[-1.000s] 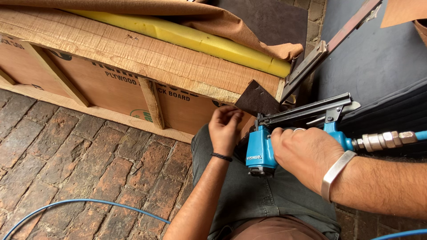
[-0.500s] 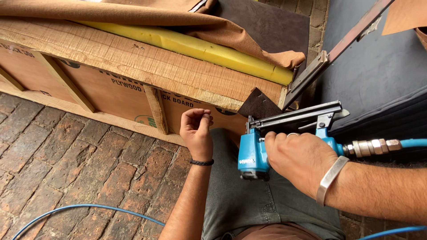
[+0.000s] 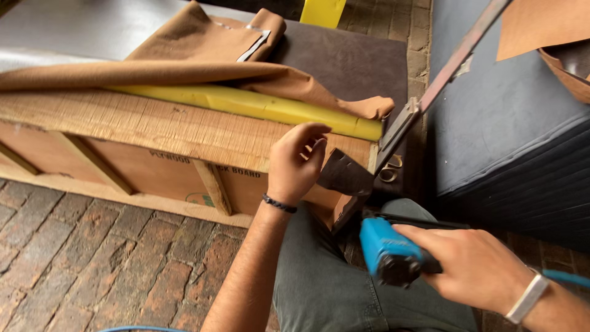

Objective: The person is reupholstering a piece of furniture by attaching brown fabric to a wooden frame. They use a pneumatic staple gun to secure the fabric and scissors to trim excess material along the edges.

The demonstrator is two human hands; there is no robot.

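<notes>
My right hand (image 3: pixel 476 265) grips a blue pneumatic staple gun (image 3: pixel 390 251), held low over my lap at the lower right. My left hand (image 3: pixel 297 163) is raised in front of the edge of a plywood furniture frame (image 3: pixel 153 132), fingers loosely curled, holding nothing that I can see. It hovers just below a yellow foam strip (image 3: pixel 258 106) that lies along the frame's top. Brown fabric (image 3: pixel 203 58) is draped over the foam and the frame. A dark flap of material (image 3: pixel 344 175) hangs at the frame's corner, just right of my left hand.
A brick floor (image 3: pixel 80 258) lies at the lower left. A dark blue upholstered piece (image 3: pixel 510 123) stands at the right, with a long metal bar (image 3: pixel 442 74) leaning across it. A blue air hose (image 3: pixel 565 278) runs behind my right wrist.
My left hand has let go of the staple gun and risen toward the frame's top edge. The right hand has lowered the gun toward my lap. The view has tilted up.
</notes>
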